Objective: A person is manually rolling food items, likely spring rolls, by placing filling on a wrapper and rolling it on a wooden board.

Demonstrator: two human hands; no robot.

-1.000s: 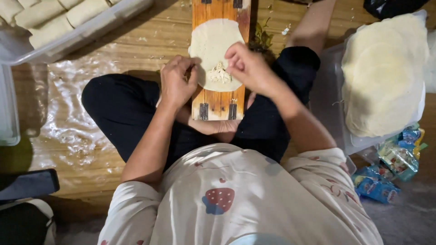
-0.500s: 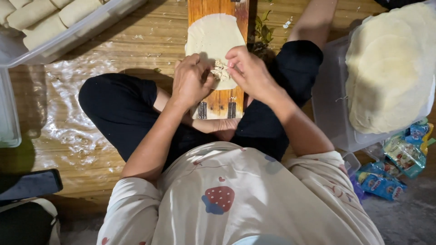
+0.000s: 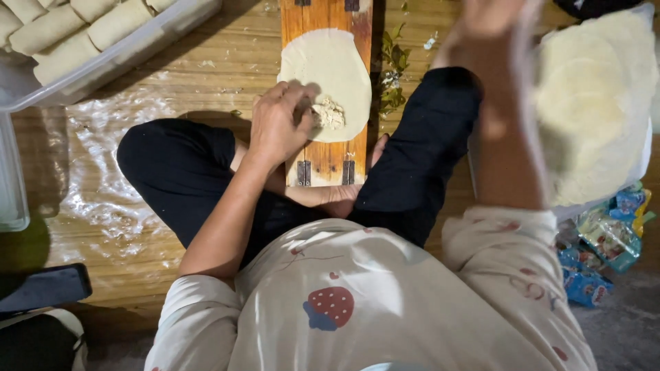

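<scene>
the left hand [image 3: 278, 127] is resting half-curled on the round wrapper [image 3: 328, 69], fingertips beside the filling [image 3: 331, 113], gripping nothing; the wrapper is lying on the wooden board [image 3: 326, 161]; the right hand [image 3: 491, 17] is blurring upward, grip unclear

You are sitting cross-legged on a woven bamboo mat floor [image 3: 158, 82], which carries everything around you. A long wooden board [image 3: 328, 163] lies straight ahead between your knees. At the upper left a clear plastic tray [image 3: 130, 51] of pale rolled wraps rests on the mat, and below it a crinkled sheet of clear plastic film [image 3: 89, 185] lies flat beside your left knee. Green leaf scraps [image 3: 393, 79] are scattered just right of the board. At the right edge sits a stack of round wrappers [image 3: 595, 103], with colourful snack packets [image 3: 605, 247] near it.
</scene>
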